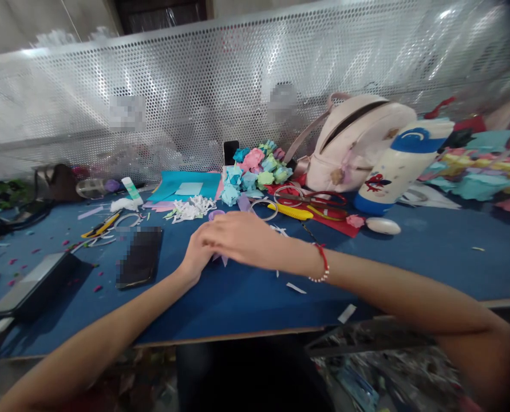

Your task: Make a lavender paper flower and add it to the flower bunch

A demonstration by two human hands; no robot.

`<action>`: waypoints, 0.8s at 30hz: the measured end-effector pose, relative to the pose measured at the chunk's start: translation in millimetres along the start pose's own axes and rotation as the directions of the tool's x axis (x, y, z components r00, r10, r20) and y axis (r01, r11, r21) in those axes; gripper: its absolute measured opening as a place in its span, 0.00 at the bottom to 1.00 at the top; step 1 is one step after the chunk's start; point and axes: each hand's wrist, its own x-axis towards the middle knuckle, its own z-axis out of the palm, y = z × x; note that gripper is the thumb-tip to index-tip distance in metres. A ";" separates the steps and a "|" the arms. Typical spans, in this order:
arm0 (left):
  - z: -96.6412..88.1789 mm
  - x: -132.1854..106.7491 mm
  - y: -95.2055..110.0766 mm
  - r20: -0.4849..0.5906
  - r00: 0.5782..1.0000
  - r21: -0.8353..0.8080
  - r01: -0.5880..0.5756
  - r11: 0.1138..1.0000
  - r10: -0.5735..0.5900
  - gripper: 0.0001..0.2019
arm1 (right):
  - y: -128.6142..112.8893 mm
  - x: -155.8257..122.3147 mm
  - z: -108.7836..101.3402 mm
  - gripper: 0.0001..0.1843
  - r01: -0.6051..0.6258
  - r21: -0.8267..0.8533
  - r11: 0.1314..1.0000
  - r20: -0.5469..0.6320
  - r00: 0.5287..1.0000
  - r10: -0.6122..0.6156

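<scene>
Bare forearms (109, 323) come in from the lower corners, above dark clothing (255, 375) at the table edge. Beyond them, a perforated metal panel (173, 109) spans the back of a blue tabletop (246, 300). Toward the right, a pale pink backpack (362, 143) rests near the panel, with a cream bottle (398, 169), blue at cap and base, just in front of it. Past the bottle lies a heap of coloured paper (478, 183). Near the middle, crumpled paper pieces (259, 166) in blue, green and pink are piled in front of an upright phone (231, 153), with a blue sheet (166, 186) to their left. The right hand (255, 237) arches over the left hand (192, 254); the fingers of both are bent in narrowly on some purple paper (216, 215), whose edges show above and below them. Which fingertips pinch it is hidden. Left of the hands lie a dark rectangular device (35, 280) with a plugged cable and a black smartphone (145, 260). White paper shreds (192, 209) sit just beyond the hands; a yellow cutter (291, 212) lies to their right, near a white oval object (382, 225). Smallest are a red bracelet (324, 260) with white beads on the right wrist and pink scraps (98, 289) at left.
</scene>
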 end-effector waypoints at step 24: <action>0.4 -1.5 -0.5 0.073 0.995 -0.025 0.076 0.997 -0.074 0.29 | 53.7 -40.4 12.4 0.08 -0.070 -0.631 0.772 -0.174 0.983 -0.053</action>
